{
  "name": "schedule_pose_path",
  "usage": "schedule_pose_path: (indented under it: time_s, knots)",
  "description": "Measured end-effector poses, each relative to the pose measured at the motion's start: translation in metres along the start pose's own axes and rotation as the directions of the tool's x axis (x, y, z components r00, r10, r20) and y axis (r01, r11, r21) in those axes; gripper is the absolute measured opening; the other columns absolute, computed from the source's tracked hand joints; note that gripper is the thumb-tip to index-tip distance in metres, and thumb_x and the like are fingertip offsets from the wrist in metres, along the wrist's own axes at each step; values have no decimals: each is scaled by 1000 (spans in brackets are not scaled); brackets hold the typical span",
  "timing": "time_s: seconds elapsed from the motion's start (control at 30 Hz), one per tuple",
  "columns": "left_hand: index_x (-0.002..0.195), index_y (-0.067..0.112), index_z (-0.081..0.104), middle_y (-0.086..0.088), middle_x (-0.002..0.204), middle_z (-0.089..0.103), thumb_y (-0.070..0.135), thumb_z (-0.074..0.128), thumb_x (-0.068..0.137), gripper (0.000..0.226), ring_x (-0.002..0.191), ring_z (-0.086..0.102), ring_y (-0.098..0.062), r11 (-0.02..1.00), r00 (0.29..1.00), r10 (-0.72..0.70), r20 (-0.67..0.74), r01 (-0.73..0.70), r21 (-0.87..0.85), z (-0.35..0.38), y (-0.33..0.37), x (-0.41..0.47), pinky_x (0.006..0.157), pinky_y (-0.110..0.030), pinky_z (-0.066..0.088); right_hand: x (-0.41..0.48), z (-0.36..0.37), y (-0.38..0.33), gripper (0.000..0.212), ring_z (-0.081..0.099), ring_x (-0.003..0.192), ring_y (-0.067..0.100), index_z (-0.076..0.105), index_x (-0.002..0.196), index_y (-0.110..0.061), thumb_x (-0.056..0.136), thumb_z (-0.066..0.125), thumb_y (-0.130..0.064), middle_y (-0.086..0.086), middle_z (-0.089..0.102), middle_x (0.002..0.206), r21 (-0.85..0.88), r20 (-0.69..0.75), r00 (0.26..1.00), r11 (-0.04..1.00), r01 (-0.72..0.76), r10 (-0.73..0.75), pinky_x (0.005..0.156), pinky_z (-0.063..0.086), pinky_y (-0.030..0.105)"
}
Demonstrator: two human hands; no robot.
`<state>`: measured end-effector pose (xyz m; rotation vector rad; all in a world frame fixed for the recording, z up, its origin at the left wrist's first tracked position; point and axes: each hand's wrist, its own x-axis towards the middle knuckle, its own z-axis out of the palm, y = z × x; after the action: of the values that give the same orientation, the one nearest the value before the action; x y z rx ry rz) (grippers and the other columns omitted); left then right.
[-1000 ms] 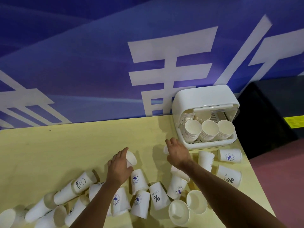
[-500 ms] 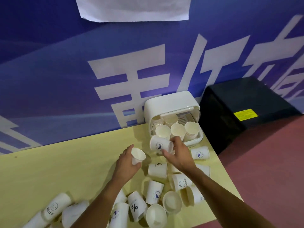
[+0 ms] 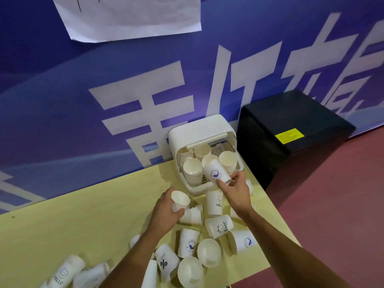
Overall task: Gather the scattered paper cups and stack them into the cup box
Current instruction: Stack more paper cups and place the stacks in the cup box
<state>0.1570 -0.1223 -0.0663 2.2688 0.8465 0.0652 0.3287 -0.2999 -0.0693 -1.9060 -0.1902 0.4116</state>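
Scanning from the left: a few loose cups, a HELLO cup (image 3: 66, 271) among them, lie on their sides at the near-left of the yellow surface (image 3: 83, 225), well apart from the cup box. Next along, the left hand (image 3: 164, 215) is wrapped round a plain white cup (image 3: 180, 201), mouth tipped up and to the right, above the main pile (image 3: 188, 244) of toppled cups. Then the right hand (image 3: 236, 191) pinches a blue-logo cup (image 3: 217, 173) by its narrow end. That cup is tilted, right in front of the middle stack (image 3: 208, 159) inside the open cup box (image 3: 199, 127), which sits at the far right corner against the blue wall. Can't tell if it's touching the stack yet.

What could go sideways, imo: gripped like that, the cup looks to be leading with its wide end, and it won't nest unless it gets flipped. The stacks also lean out toward the opening, so a hard shove could slide one out. And the right forearm hangs over a side-lying cup (image 3: 243, 242) by the surface's right edge, so one bump could send it to the floor.

Versus half a second back: the blue-logo cup was lower, in front of the box's lip, and now it's up at the stack. The left hand's grip looks the same.
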Motion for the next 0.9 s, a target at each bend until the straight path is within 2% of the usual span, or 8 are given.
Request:
schedule_pose_path:
  time_s: [0.07,0.17,0.3,0.43,0.6,0.67,0.77,0.9]
  knots:
    - [145,17,35,-4,143,47,29,77,76,81,129,46,-21,1000,1000,-3,-5,3,-1,-2,2,-1,106,-29,36,3,-1,-4,49,64,69,20,40,92,-30,70,78,-51,6,67,84,27,-17,999,999,-31,31,64,55,44]
    - [145,17,35,-5,143,47,26,77,77,80,129,46,-22,1000,1000,-9,-18,9,-5,-5,7,-1,105,-28,35,11,-6,-7,48,58,63,15,42,91,-18,74,82,-41,2,64,81,57,-61,996,996,-65,69,59,49,36]
    - [146,18,34,-4,143,46,26,77,78,80,129,46,-21,1000,999,-12,-34,12,-21,-7,16,1,105,-27,36,20,-13,-9,49,47,60,15,39,77,-19,74,82,-43,0,50,72,55,-83,993,996,-74,78,54,41,33]
    - [147,19,33,-2,145,44,27,76,79,81,131,44,-20,999,999,-18,-33,16,-38,-7,23,2,104,-25,35,29,-20,-14,47,46,64,15,40,75,-18,78,81,-39,-1,48,72,47,-107,993,998,-49,54,58,39,31]
    - [146,19,35,-2,144,46,26,76,79,79,129,45,-20,999,999,-18,-39,16,-41,-6,25,3,102,-25,35,39,-29,-25,42,59,76,7,49,99,-15,79,81,-33,-5,62,91,37,-174,984,999,-23,29,60,43,25]
    - [144,21,37,-1,142,47,25,77,78,77,128,46,-19,999,999,-23,-45,21,-48,-5,25,3,100,-23,35,46,-30,-25,48,63,87,6,50,111,-21,77,83,-31,-9,63,99,55,-177,984,998,3,7,69,48,25]
    - [144,23,37,1,143,46,25,77,78,77,127,45,-18,997,998,-34,-49,30,-72,-5,25,3,100,-23,36,55,-27,-26,59,63,99,11,48,126,-26,78,82,-24,-8,64,108,65,-142,990,998,18,-9,84,54,32]
    - [143,25,37,4,141,47,25,77,78,77,126,46,-15,996,998,-39,-54,34,-88,-4,24,5,99,-21,35,68,-23,-25,61,59,102,12,50,133,-24,80,81,-21,-7,62,112,-6,-108,993,999,47,-48,82,48,30]
